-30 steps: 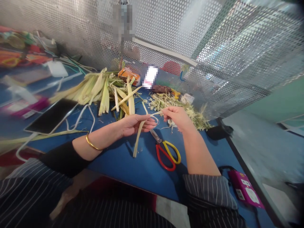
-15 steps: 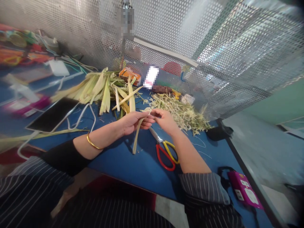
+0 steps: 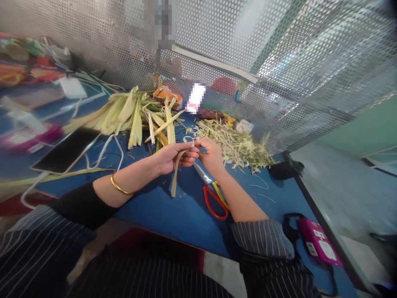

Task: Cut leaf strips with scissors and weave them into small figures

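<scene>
A narrow strip of corn husk point(image 3: 175, 178) hangs from my left hand point(image 3: 173, 157), pinched between thumb and fingers. My right hand point(image 3: 211, 155) meets it at the fingertips and pinches the strip's upper part, where a small pale loop point(image 3: 187, 139) curls up. Beneath my right wrist lie scissors point(image 3: 214, 203) with one red and one yellow handle, their blades pointing toward my hands. Beyond my left hand is a pile of long dried husks point(image 3: 124, 111). A heap of finely shredded husk point(image 3: 238, 145) sits behind my right hand.
Left of me lie a dark-screened tablet point(image 3: 66, 150) and a white cable point(image 3: 102, 155). An orange packet point(image 3: 167, 97) stands by the perforated metal screen point(image 3: 217, 33) at the back. On the right are a black cylindrical object point(image 3: 285, 170) and a magenta box point(image 3: 319, 242).
My right hand has turned and closed in over the strip, and a small loop now shows above the fingertips. The view has shifted slightly.
</scene>
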Demonstrator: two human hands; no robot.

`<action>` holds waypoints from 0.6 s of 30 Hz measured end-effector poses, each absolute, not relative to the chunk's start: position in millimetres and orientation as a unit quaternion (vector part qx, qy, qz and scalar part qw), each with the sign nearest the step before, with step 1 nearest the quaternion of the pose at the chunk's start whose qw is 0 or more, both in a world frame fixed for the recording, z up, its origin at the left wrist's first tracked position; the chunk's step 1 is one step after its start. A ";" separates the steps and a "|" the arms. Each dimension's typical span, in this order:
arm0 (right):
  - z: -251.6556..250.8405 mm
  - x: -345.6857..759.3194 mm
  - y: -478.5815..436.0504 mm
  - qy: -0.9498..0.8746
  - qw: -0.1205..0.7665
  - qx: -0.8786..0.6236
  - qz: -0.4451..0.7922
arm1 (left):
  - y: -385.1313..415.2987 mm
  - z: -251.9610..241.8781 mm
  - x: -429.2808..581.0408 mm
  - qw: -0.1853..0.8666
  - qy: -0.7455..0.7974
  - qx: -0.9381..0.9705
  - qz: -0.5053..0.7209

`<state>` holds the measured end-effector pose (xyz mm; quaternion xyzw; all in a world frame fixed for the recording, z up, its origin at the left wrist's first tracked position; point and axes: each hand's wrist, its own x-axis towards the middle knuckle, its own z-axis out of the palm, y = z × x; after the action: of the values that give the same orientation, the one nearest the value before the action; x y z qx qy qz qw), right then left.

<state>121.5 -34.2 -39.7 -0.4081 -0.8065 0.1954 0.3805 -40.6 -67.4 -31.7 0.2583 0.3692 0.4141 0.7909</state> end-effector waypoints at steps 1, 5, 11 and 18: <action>-39.7 121.6 -34.2 -0.805 0.387 -0.410 0.187 | -67.4 -31.7 -40.3 0.788 0.370 0.264 0.416; -23.0 130.9 -35.3 -0.806 0.390 -0.418 0.151 | -67.8 -31.3 -39.3 0.750 0.372 0.297 0.460; 10.6 139.5 -55.9 -0.876 0.228 -0.413 0.097 | -68.1 -27.4 -40.1 0.644 0.430 0.332 0.538; 5.1 135.3 -54.2 -0.866 0.238 -0.407 0.168 | -66.5 -26.4 -41.3 0.691 0.381 0.297 0.538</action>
<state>135.3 -54.2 5.1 -0.4075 -0.8656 0.1681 0.2375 -41.3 -66.5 -26.4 0.2973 0.3810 0.5381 0.6906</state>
